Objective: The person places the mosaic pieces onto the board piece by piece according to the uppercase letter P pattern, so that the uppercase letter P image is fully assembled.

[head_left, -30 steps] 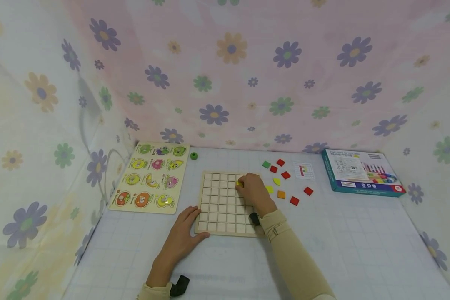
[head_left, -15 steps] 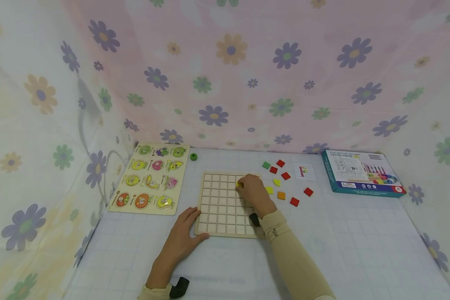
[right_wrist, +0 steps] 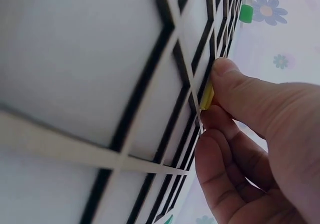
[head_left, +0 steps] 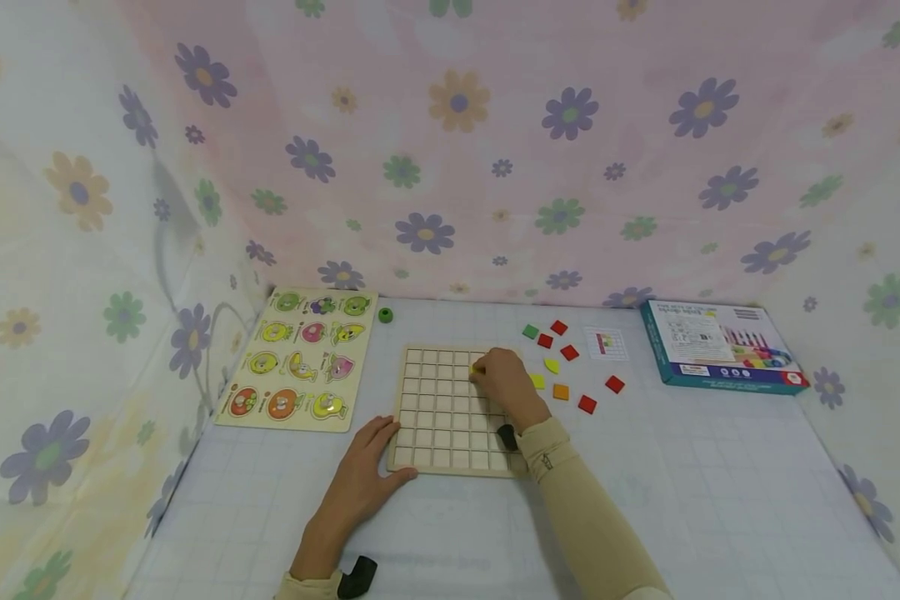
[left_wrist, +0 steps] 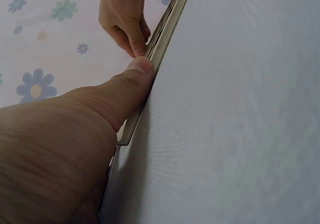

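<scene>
A wooden grid board with square cells lies flat on the table. My right hand is over its right part and pinches a small yellow tile between thumb and fingers at the grid's ridges. In the head view only a sliver of that tile shows. My left hand rests at the board's near left corner, fingers along the left side and thumb on the front edge. In the left wrist view the left thumb presses on the board's rim. The cells beneath my right hand are hidden.
Loose red tiles, an orange tile, yellow pieces and a green tile lie right of the board. Beyond are a pattern card and a box. A fruit puzzle and green bead lie left.
Both hands keep their places, the right still pinching the yellow tile at the board. The head view has shifted very slightly.
</scene>
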Available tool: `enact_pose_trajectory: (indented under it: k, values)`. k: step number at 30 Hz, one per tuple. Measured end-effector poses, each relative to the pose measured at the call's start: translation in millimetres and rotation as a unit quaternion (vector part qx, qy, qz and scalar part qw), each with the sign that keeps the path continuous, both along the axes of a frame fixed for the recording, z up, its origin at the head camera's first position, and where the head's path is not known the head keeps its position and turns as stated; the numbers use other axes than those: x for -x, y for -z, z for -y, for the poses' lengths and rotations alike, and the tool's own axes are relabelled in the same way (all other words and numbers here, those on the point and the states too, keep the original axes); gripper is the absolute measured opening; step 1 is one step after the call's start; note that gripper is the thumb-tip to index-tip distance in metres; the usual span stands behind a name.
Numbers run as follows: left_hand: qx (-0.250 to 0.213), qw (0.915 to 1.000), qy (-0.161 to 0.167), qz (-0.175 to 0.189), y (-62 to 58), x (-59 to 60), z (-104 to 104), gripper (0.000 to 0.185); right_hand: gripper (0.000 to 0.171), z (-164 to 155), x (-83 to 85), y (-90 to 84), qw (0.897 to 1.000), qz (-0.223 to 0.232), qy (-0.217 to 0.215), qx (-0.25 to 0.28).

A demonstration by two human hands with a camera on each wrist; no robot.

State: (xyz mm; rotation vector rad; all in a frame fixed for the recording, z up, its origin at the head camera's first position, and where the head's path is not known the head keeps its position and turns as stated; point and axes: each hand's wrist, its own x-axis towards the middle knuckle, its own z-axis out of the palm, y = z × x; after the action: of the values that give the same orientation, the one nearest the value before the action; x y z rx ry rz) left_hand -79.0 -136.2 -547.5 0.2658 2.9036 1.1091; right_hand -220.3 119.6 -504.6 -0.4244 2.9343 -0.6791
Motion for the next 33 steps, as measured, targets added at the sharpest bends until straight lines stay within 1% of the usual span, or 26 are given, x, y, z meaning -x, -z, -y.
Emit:
enact_pose_trajectory:
  k: [5, 8, 11, 14, 18, 21, 25, 29, 33]
  values:
    - [0.000, 1.0000, 0.001, 0.002, 1.4, 0.1, -0.1, 0.078, 0.034, -1.2, -0.9, -1.2, 1.000, 0.002, -0.010, 0.006]
    - [0.003, 1.0000, 0.000, 0.007, 1.9, 0.3, -0.2, 0.079, 0.024, -1.8, -2.1, -1.7, 1.000, -0.002, -0.008, 0.014]
    - [0.003, 1.0000, -0.002, 0.007, 1.9, 0.7, -0.1, 0.079, 0.012, -2.9, -2.1, 1.5, 1.000, -0.009, -0.006, 0.022]
    - [0.003, 1.0000, -0.002, 0.006, 2.1, 1.0, 0.4, 0.080, 0.012, -3.9, -1.4, 4.6, 1.000, -0.018, -0.007, 0.018]
    - [0.005, 0.9999, -0.003, 0.013, 3.0, 0.6, 0.9, 0.081, 0.012, -4.2, -2.7, 3.7, 1.000, -0.013, -0.011, 0.023]
    - [0.007, 0.9998, -0.004, 0.020, 3.2, 0.6, 0.2, 0.081, 0.019, -5.7, -4.1, 2.2, 0.999, -0.002, -0.006, 0.031]
    - [0.007, 0.9999, -0.004, 0.013, 3.8, 0.5, -0.3, 0.081, 0.032, -10.4, -4.7, 2.4, 0.999, 0.013, 0.011, 0.047]
    - [0.013, 0.9999, -0.003, -0.003, 4.3, 0.3, 0.1, 0.080, 0.036, -19.0, -4.8, 3.5, 0.997, 0.022, 0.022, 0.065]
    - [0.012, 0.9999, -0.002, -0.004, 3.6, 1.1, 0.2, 0.079, 0.035, -29.3, -5.8, 2.6, 0.997, 0.023, 0.028, 0.066]
